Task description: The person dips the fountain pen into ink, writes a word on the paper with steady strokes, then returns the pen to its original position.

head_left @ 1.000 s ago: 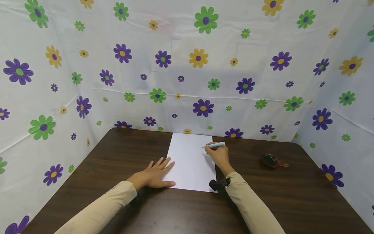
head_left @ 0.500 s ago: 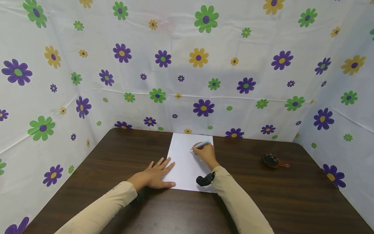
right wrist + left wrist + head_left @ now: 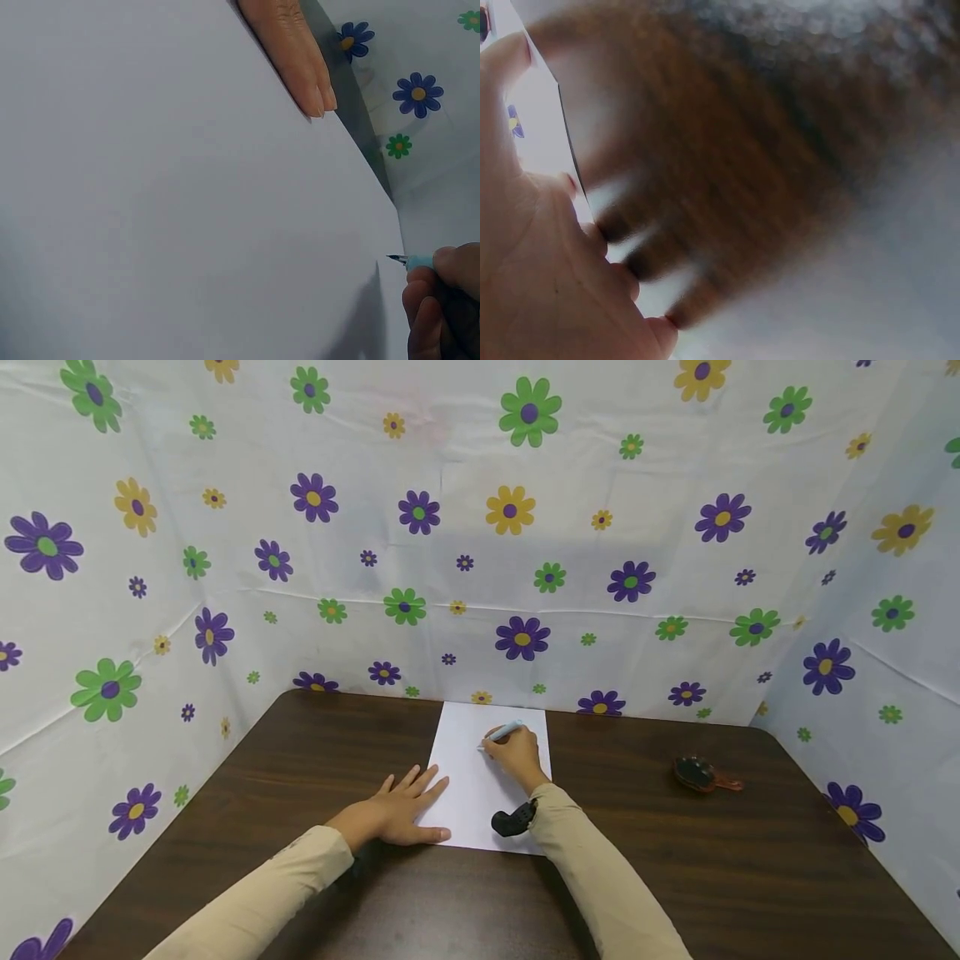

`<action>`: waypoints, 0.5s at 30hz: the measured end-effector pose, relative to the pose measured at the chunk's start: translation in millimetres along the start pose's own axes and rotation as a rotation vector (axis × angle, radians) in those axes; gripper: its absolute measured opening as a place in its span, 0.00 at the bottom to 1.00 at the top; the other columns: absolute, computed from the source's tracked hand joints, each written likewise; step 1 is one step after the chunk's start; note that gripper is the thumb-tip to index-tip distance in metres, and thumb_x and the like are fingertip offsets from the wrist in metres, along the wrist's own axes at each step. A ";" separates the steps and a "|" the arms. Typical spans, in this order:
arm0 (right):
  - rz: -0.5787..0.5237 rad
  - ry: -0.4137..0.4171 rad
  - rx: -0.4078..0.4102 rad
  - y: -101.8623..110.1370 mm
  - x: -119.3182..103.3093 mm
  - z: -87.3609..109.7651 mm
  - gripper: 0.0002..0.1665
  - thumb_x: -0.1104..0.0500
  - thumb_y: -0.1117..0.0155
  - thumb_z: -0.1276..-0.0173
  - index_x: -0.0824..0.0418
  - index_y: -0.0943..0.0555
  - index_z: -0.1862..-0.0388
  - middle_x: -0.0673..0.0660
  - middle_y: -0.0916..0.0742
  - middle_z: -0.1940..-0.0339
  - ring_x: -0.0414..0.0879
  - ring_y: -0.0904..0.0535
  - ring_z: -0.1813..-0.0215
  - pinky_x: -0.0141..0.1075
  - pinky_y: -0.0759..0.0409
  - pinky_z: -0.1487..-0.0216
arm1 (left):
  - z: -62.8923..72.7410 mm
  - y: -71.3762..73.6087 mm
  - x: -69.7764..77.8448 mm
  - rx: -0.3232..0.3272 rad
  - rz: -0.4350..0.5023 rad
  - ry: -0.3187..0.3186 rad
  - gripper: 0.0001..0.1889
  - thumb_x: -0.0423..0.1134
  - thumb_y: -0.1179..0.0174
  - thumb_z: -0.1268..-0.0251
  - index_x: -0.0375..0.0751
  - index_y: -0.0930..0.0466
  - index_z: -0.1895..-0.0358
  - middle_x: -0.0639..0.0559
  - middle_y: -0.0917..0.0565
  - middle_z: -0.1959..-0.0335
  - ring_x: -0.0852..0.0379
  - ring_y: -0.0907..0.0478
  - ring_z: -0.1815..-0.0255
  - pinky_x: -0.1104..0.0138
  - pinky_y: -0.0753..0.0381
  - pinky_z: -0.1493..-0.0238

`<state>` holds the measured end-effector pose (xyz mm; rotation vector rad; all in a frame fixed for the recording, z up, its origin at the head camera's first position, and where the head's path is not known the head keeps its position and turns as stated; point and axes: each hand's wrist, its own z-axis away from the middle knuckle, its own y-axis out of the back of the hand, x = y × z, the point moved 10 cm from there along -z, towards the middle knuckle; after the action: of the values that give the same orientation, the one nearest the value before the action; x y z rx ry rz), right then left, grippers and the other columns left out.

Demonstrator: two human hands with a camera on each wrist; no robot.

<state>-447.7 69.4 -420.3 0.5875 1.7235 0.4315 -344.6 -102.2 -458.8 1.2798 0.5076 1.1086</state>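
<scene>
A white sheet of paper [image 3: 467, 797] lies on the dark wooden table, with no marks that I can make out. My left hand [image 3: 397, 812] rests on its left edge, fingers spread. My right hand [image 3: 517, 757] pinches a light-blue brush pen [image 3: 506, 729] over the upper part of the sheet. In the right wrist view, the brush pen [image 3: 420, 262] has a dark pointed tip close to the paper and its shadow; whether it touches, I cannot tell. The left wrist view shows the left palm [image 3: 547, 277] close up, with a blurred brown background.
A small pan-shaped dish [image 3: 696, 772] with a dark inside and a reddish-brown handle sits on the right part of the table [image 3: 750, 860]. Flower-printed white curtains [image 3: 450, 543] enclose the back and both sides. A black device [image 3: 513, 820] is strapped to the right wrist.
My right hand has carried the brush pen leftward over the sheet, from near its right edge to around its upper middle. The left hand has stayed in place.
</scene>
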 end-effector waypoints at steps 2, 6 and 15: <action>-0.004 -0.001 -0.006 -1.2 -2.9 0.0 0.03 0.58 0.30 0.42 0.57 0.13 0.70 0.49 0.14 0.81 0.38 0.21 0.79 0.31 0.27 0.76 | 0.3 0.4 -0.7 0.002 -0.001 0.002 0.48 0.72 0.53 0.39 0.52 0.56 0.22 0.47 0.60 0.21 0.40 0.65 0.22 0.37 0.64 0.30; 0.008 -0.003 -0.014 -2.2 -6.7 0.3 0.03 0.58 0.30 0.41 0.57 0.13 0.69 0.50 0.14 0.80 0.38 0.21 0.79 0.31 0.26 0.77 | 0.9 1.8 1.0 0.012 0.003 -0.005 0.47 0.71 0.52 0.40 0.51 0.54 0.23 0.47 0.58 0.21 0.39 0.63 0.22 0.37 0.62 0.30; 0.070 -0.018 -0.034 -5.9 -9.7 -2.4 0.03 0.59 0.30 0.41 0.56 0.13 0.72 0.48 0.15 0.83 0.38 0.24 0.79 0.31 0.27 0.75 | 2.4 2.7 2.3 0.009 0.008 0.003 0.47 0.71 0.51 0.39 0.51 0.54 0.23 0.47 0.58 0.21 0.39 0.62 0.22 0.37 0.61 0.30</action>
<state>-449.3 58.9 -415.5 0.6267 1.6787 0.5027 -342.5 -101.7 -455.1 1.2892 0.5100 1.1160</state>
